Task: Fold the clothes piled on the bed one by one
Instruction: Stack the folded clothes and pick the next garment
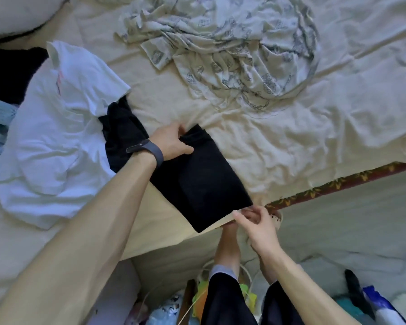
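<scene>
Pressing flat is the way to do this step well. The person is making the soft black garment (204, 181) into a neat block, so the sides should be lining up. The bumps should be getting smoothed out before the next fold. I think this fold is nearly done, because the black garment is already looking like a tidy rectangle.

It is lying on the cream bed sheet (291, 141), close to the near edge of the bed, with one corner reaching that edge. The left hand (171, 143), wearing a dark grey wristband (150, 150), is gripping the far end of the black garment. Its thumb is lying on top and its fingers are curling round the edge. The right hand (256, 221) is sitting at the near corner, right by the bed's edge, with its fingers bent a little. I cannot tell if it is pinching the cloth or only touching it.

A crumpled white T-shirt (56, 127) is waiting by the left side of the bed. A crumpled cream cloth with grey drawings (220, 43) is lying near the far side.
</scene>
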A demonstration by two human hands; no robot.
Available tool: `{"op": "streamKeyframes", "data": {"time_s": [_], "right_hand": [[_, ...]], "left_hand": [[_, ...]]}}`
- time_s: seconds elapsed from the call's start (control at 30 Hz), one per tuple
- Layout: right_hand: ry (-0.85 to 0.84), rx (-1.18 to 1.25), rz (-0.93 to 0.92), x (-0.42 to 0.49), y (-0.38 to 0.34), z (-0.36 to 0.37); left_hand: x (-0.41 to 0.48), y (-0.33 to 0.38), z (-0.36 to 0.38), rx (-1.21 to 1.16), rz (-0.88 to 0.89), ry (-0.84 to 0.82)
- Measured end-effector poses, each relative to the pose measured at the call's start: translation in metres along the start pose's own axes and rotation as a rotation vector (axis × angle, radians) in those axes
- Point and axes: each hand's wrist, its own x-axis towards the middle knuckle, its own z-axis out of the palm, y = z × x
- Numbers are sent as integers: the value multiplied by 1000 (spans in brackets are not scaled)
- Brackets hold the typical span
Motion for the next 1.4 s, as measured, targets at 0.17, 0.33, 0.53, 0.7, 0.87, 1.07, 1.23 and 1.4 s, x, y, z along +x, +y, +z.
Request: {"op": "streamKeyframes", "data": {"time_s": [0.17, 0.33, 0.53, 0.7, 0.87, 1.07, 1.23, 1.4], "right_hand": [[-143, 301, 99, 18, -4, 23], [-22, 291, 113, 24, -1, 31], [113, 284, 30, 4, 5, 21], [163, 240, -79, -12, 8, 0], [39, 234, -101, -9, 6, -10], [-42, 30, -102, 20, 4, -8], [-66, 78, -195, -9, -8, -48], [89, 132, -490, -93, -71, -182]], "left_hand": [[8, 0, -10, 32, -58, -183], [-5, -3, -10, -55, -56, -168], [-31, -2, -13, -270, -40, -159], [-64, 15, -12, -264, 31, -97], [-92, 29, -9, -167, 27, -30], [-118, 39, 4, -120, 68, 29], [-167, 66, -7, -247, 127, 115], [-230, 152, -42, -541, 288, 154]]}}
